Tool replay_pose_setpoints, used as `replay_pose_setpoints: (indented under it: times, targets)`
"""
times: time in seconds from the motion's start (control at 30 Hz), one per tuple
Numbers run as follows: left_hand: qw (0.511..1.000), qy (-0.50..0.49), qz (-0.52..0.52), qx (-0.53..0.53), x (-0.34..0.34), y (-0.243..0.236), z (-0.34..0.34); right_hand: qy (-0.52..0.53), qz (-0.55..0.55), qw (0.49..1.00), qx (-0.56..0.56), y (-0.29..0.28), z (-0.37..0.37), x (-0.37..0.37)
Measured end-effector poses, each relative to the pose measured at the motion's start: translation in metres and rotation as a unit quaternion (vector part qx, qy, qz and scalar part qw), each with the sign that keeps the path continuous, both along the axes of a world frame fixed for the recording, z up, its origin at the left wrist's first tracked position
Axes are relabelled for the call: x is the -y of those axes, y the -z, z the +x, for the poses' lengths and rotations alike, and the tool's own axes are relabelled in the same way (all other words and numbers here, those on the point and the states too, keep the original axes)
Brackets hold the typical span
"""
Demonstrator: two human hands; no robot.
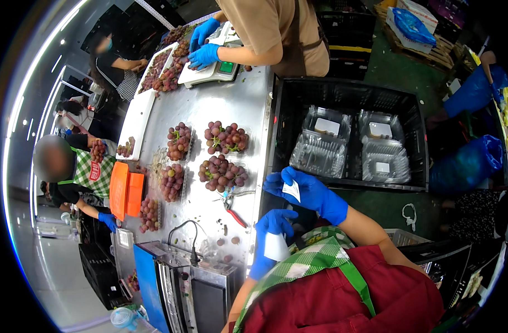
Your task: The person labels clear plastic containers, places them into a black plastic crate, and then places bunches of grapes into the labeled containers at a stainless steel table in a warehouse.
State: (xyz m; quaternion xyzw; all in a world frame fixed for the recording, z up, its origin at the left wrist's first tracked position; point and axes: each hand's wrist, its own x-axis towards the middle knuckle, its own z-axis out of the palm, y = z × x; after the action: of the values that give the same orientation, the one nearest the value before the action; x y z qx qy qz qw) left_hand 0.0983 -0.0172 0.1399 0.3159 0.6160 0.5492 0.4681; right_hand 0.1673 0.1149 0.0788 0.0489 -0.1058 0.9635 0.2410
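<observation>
My right hand (312, 194), in a blue glove, pinches a small white label (292, 190) beside the black crate. My left hand (272, 236), gloved too, holds a larger white piece of paper or label (276, 247) close to my apron. On the steel table (209, 213) before me, clear trays hold purple grapes (223, 173). Red-handled pruning shears (232, 210) lie between the grapes and my left hand. In the black crate (351, 89) sit several closed clear plastic boxes (318, 154), some with white labels on their lids.
Across the table, a person in a green checked apron (96, 172) stands by orange trays (126, 190). At the far end, another person's blue-gloved hands (204, 54) rest at a scale (215, 72). A machine with a black cable (194, 258) occupies the near left.
</observation>
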Motion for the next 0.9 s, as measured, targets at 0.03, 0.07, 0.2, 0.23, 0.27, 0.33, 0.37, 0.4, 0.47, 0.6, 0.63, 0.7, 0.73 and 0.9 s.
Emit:
replay_pose_setpoints:
  times: [0.03,0.07,0.2,0.23,0.27,0.33,0.37,0.4,0.47,0.6,0.63,0.7,0.73,0.9]
  targets:
    - [0.999,0.007,-0.023,0.029,-0.002,0.009,-0.002,-0.019,-0.002,1.000,0.018,-0.006,0.004,0.001]
    - [0.997,0.013,-0.045,0.058,-0.006,0.023,-0.004,-0.037,-0.005,0.999,0.036,-0.013,0.007,0.001]
    - [0.969,0.026,-0.145,0.197,-0.016,0.020,-0.004,-0.058,0.061,0.994,0.070,-0.019,0.011,0.005]
    - [0.964,0.030,-0.142,0.224,-0.017,0.022,-0.004,-0.066,0.076,0.992,0.078,-0.021,0.011,0.006]
    - [0.959,0.014,-0.121,0.257,-0.018,0.021,-0.001,-0.067,0.090,0.992,0.062,-0.020,0.010,0.007]
    - [0.959,-0.002,-0.101,0.265,-0.017,0.017,0.002,-0.066,0.118,0.990,0.031,-0.016,0.008,0.006]
    - [0.959,-0.012,-0.090,0.268,-0.016,0.016,0.003,-0.067,0.132,0.989,0.015,-0.015,0.007,0.006]
    - [0.964,0.002,-0.109,0.243,-0.016,0.016,-0.001,-0.079,0.116,0.988,0.059,-0.021,0.007,0.001]
    - [0.971,-0.030,-0.113,0.207,-0.014,0.011,0.000,-0.010,0.131,0.982,0.133,-0.003,0.003,-0.027]
    - [0.974,-0.065,-0.115,0.186,-0.009,0.010,-0.001,0.099,0.354,0.818,0.443,0.092,0.019,-0.084]
    - [0.973,-0.073,-0.117,0.184,-0.009,0.011,-0.002,0.078,0.379,0.752,0.533,0.118,0.025,-0.092]
    - [0.978,-0.068,-0.109,0.163,-0.006,0.022,-0.008,0.054,0.306,0.785,0.536,0.137,0.033,-0.092]
    - [0.981,-0.065,-0.105,0.152,-0.004,0.026,-0.010,0.042,0.268,0.799,0.536,0.143,0.035,-0.092]
    - [0.973,-0.084,-0.133,0.169,-0.002,0.020,-0.009,0.001,0.594,0.474,0.650,0.160,0.041,-0.089]
